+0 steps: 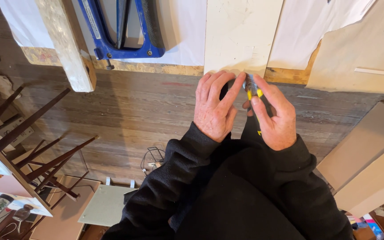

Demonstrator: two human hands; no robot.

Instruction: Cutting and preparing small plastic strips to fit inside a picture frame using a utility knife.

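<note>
Both hands meet over a small yellow-and-grey tool (253, 90): the left hand (215, 109) touches it with its fingertips, the right hand (275, 116) pinches it. Just beyond stands a pale board (241, 33), with a blue clamp frame (123, 42) farther left above the wooden floor (134, 106).

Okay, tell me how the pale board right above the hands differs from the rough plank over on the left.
The pale board is wide, smooth and off-white, standing straight up the picture; the rough plank is narrower, weathered and speckled, and slants. Both hands, the left hand and the right hand with a small yellow tool, meet at the board's lower edge; nothing touches the plank. Both lie over the white sheet.
</note>
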